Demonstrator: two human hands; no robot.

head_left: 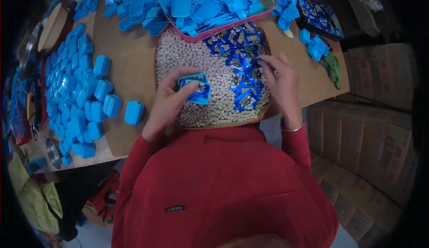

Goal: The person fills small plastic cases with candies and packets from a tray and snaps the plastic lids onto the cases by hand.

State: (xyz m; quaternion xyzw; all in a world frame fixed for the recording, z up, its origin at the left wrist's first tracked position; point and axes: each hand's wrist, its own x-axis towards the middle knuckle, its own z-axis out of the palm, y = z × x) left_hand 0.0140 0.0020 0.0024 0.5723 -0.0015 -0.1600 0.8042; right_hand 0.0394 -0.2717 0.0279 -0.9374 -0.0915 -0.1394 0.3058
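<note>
My left hand (pixel 169 97) is closed around a small open blue plastic box (pixel 199 98). A printed packet (pixel 195 87) lies inside the box under my thumb. My right hand (pixel 281 78) is to the right, with thumb and forefinger pinched on the edge of a small blue packet (pixel 253 56). Below both hands is a red-rimmed tray (pixel 214 126) of small pale pellets (pixel 214 76). Several loose blue printed packets (pixel 247 99) are spread over its right side.
Closed blue boxes (pixel 80 91) are heaped at the left, one box (pixel 134 112) apart. A pink-rimmed bin (pixel 214 34) of open blue boxes overlaps the tray's far edge. A dark box (pixel 319 15) of packets and a green cloth (pixel 330 69) are on the right. Cartons (pixel 357 132) are stacked beyond.
</note>
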